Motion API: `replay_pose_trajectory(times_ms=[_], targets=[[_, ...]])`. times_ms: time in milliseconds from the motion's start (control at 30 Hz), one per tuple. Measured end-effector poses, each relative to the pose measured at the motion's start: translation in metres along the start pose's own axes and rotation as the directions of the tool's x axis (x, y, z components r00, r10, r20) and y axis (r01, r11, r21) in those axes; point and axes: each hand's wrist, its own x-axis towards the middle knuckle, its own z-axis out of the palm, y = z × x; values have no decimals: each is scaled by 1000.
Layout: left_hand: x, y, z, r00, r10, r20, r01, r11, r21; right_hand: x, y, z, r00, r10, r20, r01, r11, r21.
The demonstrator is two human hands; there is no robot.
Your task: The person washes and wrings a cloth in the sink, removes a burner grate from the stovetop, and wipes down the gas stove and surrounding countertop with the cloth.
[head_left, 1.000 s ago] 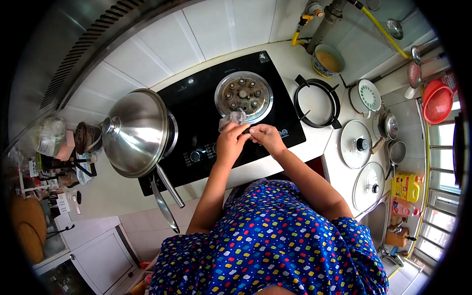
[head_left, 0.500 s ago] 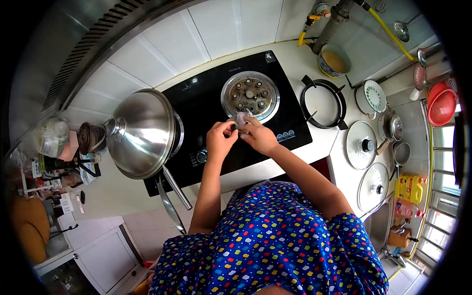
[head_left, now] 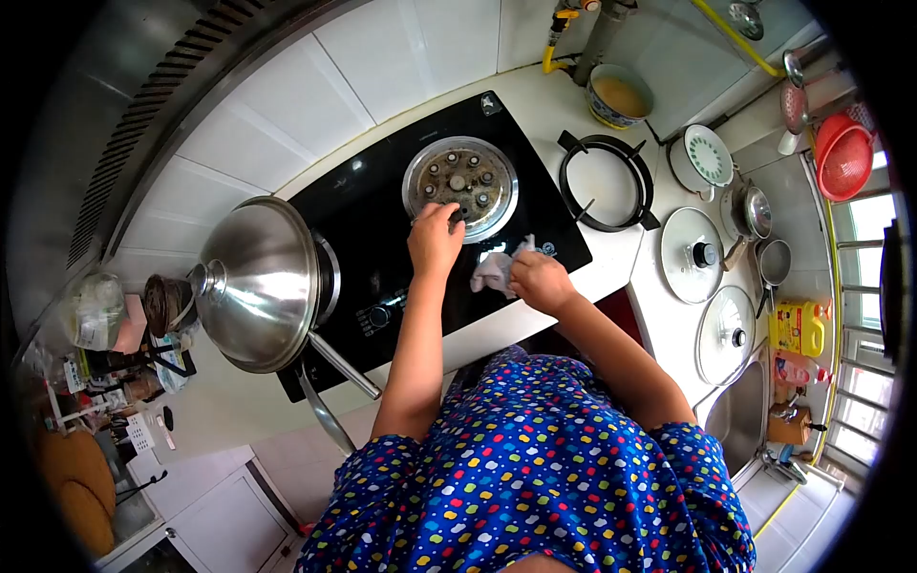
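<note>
My left hand [head_left: 437, 241] is closed in a pinch on a small dark burner part [head_left: 458, 216], at the near-left edge of the round burner [head_left: 458, 183]. The burner's metal plate has a ring of small nozzles and looks stained brown. Bunched in my right hand [head_left: 543, 283] is a pale, crumpled cloth [head_left: 494, 273], just above the black glass cooktop [head_left: 368, 196] near its front edge. Part of the cloth hangs to the left of my fingers.
A lidded steel wok [head_left: 258, 286] covers the left burner, its handle pointing toward me. On the right counter lie a black pot stand [head_left: 565, 181], a bowl [head_left: 619, 95] and two glass lids [head_left: 692, 253]. A sink [head_left: 740, 420] is at the lower right.
My hands have moved apart. The left went forward to the burner's edge with the dark part, while the right drew to the right with the cloth. The view has shifted slightly.
</note>
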Motion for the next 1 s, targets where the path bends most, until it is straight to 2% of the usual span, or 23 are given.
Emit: replay_pose_trajectory(times_ms=[67, 100, 133, 200, 300, 533, 800, 1000], targets=[[4, 0, 12, 1000, 18, -15, -18, 1000, 14, -22, 6, -5, 995, 69, -71, -71, 997, -38], [6, 1, 15, 999, 43, -33, -40, 996, 80, -29, 6, -9, 995, 73, -73, -76, 996, -42], [6, 3, 18, 996, 69, -48, -61, 987, 146, -36, 6, -14, 989, 106, -100, -106, 994, 11], [8, 2, 21, 997, 76, -16, -73, 984, 163, -44, 6, -17, 978, 172, -119, -164, 984, 75], [11, -3, 26, 996, 83, 28, -87, 978, 192, -45, 3, -14, 968, 157, -197, -149, 987, 52], [12, -1, 28, 996, 49, 68, -62, 979, 193, -49, 10, -10, 972, 205, -116, -195, 976, 92], [13, -3, 30, 999, 18, 40, -26, 977, 211, -46, 8, -14, 971, 220, -96, -212, 973, 91], [14, -1, 26, 996, 11, 83, -28, 976, 215, -45, 10, -13, 972, 215, -92, -205, 973, 105]])
